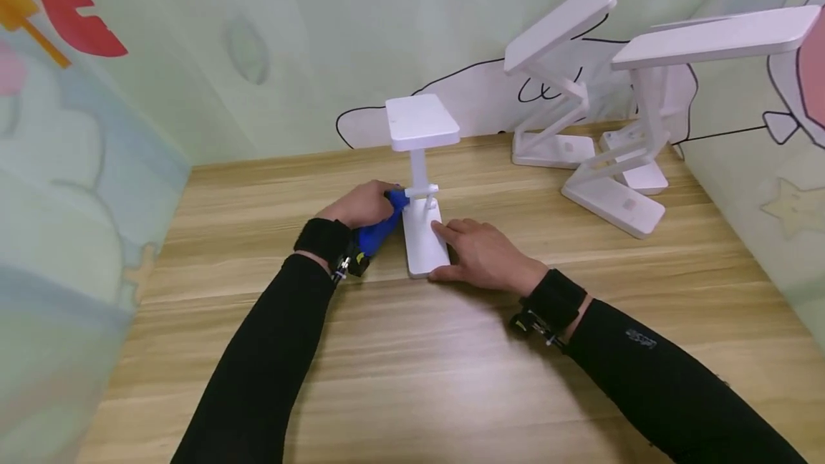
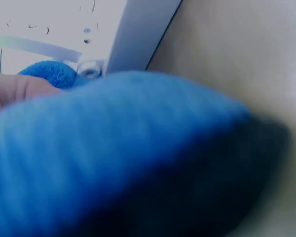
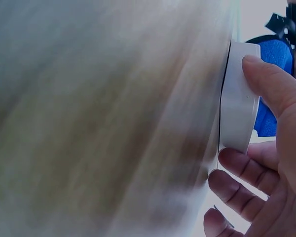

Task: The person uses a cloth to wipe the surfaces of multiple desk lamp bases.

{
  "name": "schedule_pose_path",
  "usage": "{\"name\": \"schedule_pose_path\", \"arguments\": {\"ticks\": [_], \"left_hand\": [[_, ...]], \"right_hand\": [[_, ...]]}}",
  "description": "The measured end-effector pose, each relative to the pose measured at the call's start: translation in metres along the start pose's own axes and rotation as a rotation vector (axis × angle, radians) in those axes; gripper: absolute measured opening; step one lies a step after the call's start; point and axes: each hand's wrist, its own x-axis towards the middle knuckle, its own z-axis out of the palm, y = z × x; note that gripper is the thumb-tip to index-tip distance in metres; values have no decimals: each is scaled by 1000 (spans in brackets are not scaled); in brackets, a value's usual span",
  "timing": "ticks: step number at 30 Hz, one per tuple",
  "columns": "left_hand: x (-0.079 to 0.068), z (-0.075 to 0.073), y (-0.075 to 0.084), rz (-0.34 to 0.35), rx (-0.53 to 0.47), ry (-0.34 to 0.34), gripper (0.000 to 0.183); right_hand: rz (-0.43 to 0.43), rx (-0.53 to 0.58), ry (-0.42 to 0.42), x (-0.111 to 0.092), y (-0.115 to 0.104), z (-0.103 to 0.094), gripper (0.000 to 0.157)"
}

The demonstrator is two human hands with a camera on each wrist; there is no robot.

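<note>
A small white folding desk lamp (image 1: 427, 245) stands upright at the middle of the wooden table, its square head raised on a jointed stem. My left hand (image 1: 364, 205) grips a blue cloth (image 1: 382, 228) and presses it to the left side of the lamp by the lower stem hinge. In the left wrist view the bunched cloth (image 2: 113, 133) hides most of that hand. My right hand (image 1: 483, 256) holds the base's right side, thumb at the front corner and index finger over the top. The right wrist view shows thumb and fingers bracketing the base (image 3: 237, 103).
Three more white folding lamps stand at the back right: one (image 1: 554, 149) near the wall, one (image 1: 615, 203) closer, another (image 1: 644, 176) partly behind it. A printed wall cloth (image 1: 258, 113) borders the wooden table (image 1: 412, 371) at the back and sides.
</note>
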Motion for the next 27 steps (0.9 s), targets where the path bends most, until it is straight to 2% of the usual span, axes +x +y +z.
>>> {"name": "schedule_pose_path", "arguments": {"ticks": [3,11,15,18,21,24,26,27], "left_hand": [[-9,12,1,26,-6,45,64],[-28,43,10,-9,-38,223,72],[-40,53,14,-1,-6,246,70],[-49,58,15,45,70,229,66],[-58,57,14,117,151,156,62],[-68,49,11,174,206,44,60],[-73,40,9,191,213,23,60],[-73,36,9,191,217,36,60]], "right_hand": [[-16,4,15,0,1,1,90],[-26,13,40,0,2,2,91],[-25,16,42,0,1,1,91],[-24,14,48,0,1,0,92],[-22,15,49,0,2,0,92],[-18,20,39,-1,2,0,91],[-15,28,26,-1,1,0,91],[-12,32,21,-1,1,0,91]]}}
